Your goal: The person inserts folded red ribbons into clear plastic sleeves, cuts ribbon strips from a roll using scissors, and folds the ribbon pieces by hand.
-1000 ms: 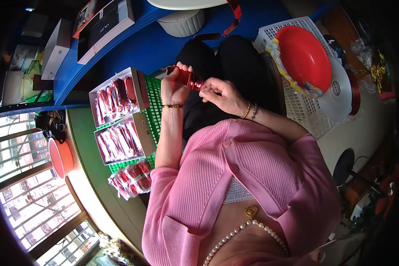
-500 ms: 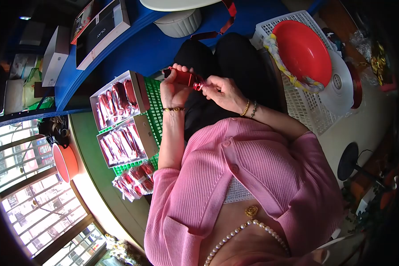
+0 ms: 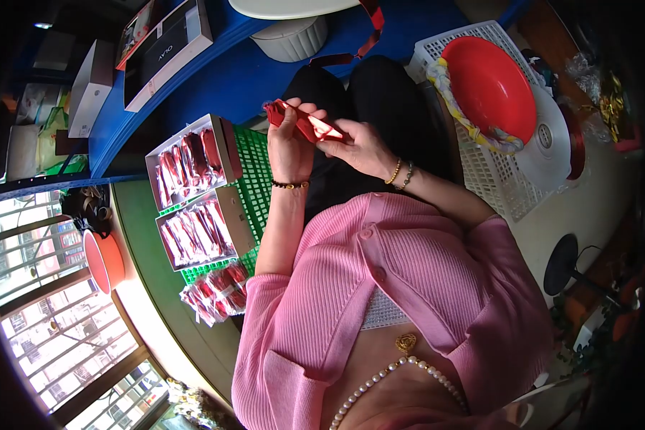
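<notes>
Held between my two hands over my lap is a folded red ribbon [image 3: 314, 129], glossy and flattened into a slim bundle, with bright light on its right end. My left hand [image 3: 289, 152] is closed around its left part, the thumb lying across the top. At the right end, the fingers of my right hand [image 3: 364, 149] pinch the ribbon. To the left, a cardboard box [image 3: 226, 154] and a second box [image 3: 238, 222] hold several red pieces in clear wrappers. More wrapped red pieces [image 3: 218, 292] lie below them.
The boxes rest on a green plastic basket [image 3: 252, 154]. A blue table [image 3: 229, 79] stands ahead, with a loose red ribbon [image 3: 369, 39] hanging there. On the right, a red basin [image 3: 491, 86] sits on a white crate [image 3: 473, 43] beside a white spool disc [image 3: 550, 140].
The ribbon has turned in my hands, showing a longer, brighter red face. My left hand has shifted slightly right and tilted; my right hand has moved its grip along the right end.
</notes>
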Demonstrator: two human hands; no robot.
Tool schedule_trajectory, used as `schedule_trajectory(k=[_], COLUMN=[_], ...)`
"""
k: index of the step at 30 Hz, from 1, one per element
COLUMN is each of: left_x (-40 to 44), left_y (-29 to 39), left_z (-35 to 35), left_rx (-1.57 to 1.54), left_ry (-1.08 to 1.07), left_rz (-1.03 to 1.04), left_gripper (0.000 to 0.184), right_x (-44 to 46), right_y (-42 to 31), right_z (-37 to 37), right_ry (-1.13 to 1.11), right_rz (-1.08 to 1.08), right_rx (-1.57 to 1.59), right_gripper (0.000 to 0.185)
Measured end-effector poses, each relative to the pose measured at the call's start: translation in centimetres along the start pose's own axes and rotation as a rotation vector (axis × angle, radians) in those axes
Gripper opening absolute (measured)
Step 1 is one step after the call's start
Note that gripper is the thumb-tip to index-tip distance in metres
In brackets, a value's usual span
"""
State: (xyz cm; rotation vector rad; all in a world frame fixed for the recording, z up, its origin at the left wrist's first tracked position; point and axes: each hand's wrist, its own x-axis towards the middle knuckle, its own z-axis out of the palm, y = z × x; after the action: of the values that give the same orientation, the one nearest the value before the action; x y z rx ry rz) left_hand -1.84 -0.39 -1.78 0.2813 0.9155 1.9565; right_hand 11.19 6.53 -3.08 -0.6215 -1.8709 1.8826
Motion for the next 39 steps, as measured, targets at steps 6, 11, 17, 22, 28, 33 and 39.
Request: schedule_trajectory(k=[6,11,17,22,28,33,39], left_x=[0.3,-0.1,-0.8,-0.9,-0.7,-1.0,-0.2], left_y=[0.8,0.3,-0.2,0.5,2.2,2.6,1.3], left_z=[0.2,0.4,1.7,2.0,2.2,2.6,2.2], left_rx=[-0.114,-0.069,0.011,0.111,0.159,0.033,-0.015], left_ry=[-0.035,-0.014,-0.029,-0.047,-0.105,-0.133,0.034], left_rz=[-0.052,-0.023,0.001,-0.039,0.06,0.011,0.066], left_gripper=[0.018,0.018,0.018,0.023,0.027,0.024,0.017], right_x=[-0.3,-0.3,0.1,-0.1,-0.3,-0.3,0.0], right_y=[-1.0,0.7,0.1,0.0,-0.1,-0.1,0.5], right_z=[0.1,0.1,-0.4,-0.6,-0.3,0.0,0.6], right_ry=[-0.01,0.022,0.073,0.042,0.026,0.072,0.133], right_rz=[0.098,0.005,0.009,-0.026,-0.029,-0.018,-0.081], right_rx=[0.037,0.083,-0.033,0.062,0.16,0.194,-0.009], right_gripper=[0.022,0.022,0.025,0.017,0.017,0.016,0.018])
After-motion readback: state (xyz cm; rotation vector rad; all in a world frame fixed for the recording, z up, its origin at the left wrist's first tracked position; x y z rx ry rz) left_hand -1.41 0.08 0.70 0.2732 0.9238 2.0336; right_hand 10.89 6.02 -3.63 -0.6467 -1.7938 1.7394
